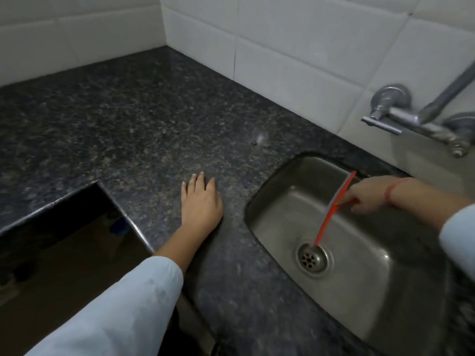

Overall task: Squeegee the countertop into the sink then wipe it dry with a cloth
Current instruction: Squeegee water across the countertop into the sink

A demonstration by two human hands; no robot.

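Squeegee (334, 209) work looks to me close to its end, judging from where the tool is now: I see my right hand (370, 197) closed around its red handle, holding the blade out over the basin of the sink (380, 286), with the lower tip of the blade pointing down toward the drain (314, 258). The blade is off the stone and hangs above the steel, not touching the countertop (144, 119) anywhere that I can make out. My left hand (200, 204) lies flat and open on the countertop just beside the sink's left rim, fingers spread, gripping nothing. The dark speckled granite shows no pooled water or streaks that I can pick out, though the pattern and the dim light could easily hide a thin film, so I cannot say for sure that it is drained. A small dark speck and a pale glint sit further back near the wall tiles (295, 62); whether they are drops I cannot tell. The tap (401, 119) is on the wall above the sink, with no water running that I can see. No cloth is in view at all, so I judge the whole drying half is left: put the squeegee down, find a cloth, wipe the stone.
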